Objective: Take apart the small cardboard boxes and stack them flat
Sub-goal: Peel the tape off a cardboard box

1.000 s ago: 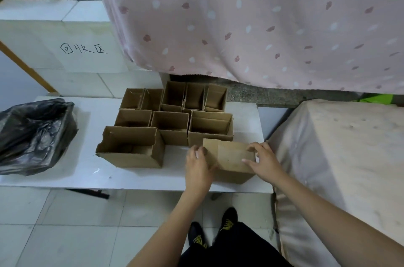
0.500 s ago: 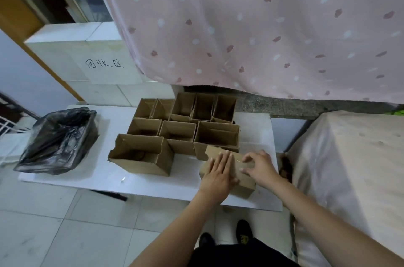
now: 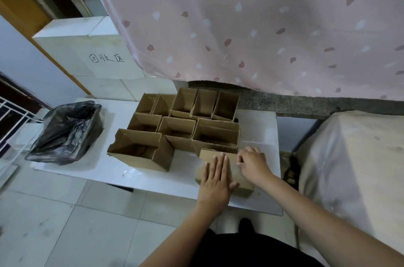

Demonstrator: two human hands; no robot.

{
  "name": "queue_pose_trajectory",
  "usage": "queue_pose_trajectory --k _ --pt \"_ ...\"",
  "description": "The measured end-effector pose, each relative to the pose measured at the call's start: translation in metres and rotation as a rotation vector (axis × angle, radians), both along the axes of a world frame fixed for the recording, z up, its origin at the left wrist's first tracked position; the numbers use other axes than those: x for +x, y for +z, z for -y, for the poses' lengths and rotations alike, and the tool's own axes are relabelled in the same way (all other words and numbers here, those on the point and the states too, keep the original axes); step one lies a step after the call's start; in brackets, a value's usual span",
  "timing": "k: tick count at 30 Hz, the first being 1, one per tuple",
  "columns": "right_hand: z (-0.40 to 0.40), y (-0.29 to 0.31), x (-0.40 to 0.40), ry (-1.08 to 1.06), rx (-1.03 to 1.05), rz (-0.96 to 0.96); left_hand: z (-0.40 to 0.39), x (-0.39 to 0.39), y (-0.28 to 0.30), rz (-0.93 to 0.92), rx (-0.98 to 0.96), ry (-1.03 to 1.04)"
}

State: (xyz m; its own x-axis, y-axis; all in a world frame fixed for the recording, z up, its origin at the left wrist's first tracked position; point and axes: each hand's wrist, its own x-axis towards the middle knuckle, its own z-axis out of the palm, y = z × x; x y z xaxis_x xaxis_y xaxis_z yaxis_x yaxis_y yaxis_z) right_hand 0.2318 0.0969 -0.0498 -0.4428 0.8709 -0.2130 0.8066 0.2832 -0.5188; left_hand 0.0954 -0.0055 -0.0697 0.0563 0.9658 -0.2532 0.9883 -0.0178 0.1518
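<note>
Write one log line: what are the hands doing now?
left hand: flat on box | right hand: fingers curled at box top | other boxes: standing open

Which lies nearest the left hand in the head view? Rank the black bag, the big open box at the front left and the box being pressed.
1. Box being pressed, under the left hand.
2. Big open box, to its left.
3. Black bag, far left on the table.

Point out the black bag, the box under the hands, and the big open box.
black bag (image 3: pixel 65 131), head view, crumpled middle.
box under the hands (image 3: pixel 207 155), head view, top far-left corner.
big open box (image 3: pixel 161 155), head view, right outer wall.
</note>
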Motion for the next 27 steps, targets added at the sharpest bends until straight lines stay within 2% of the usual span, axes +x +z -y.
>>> queue_pose_trajectory --k 5,10,16,24,27 --pt "0.0 0.01 0.002 0.112 -0.002 0.026 0.0 0.005 -0.003 -0.024 0.015 0.031" --pt "-0.005 0.011 0.008 0.114 -0.048 -0.053 -0.003 0.002 -0.008 0.004 0.083 -0.004" --pt "-0.006 0.009 0.007 0.122 -0.002 -0.054 -0.002 0.002 -0.013 0.001 0.088 0.01" --pt "-0.013 0.015 0.018 0.077 -0.153 -0.216 -0.002 0.004 -0.013 0.026 0.117 0.047" --pt "-0.017 0.018 0.026 0.044 -0.246 -0.215 -0.003 0.005 -0.013 0.033 0.114 0.068"
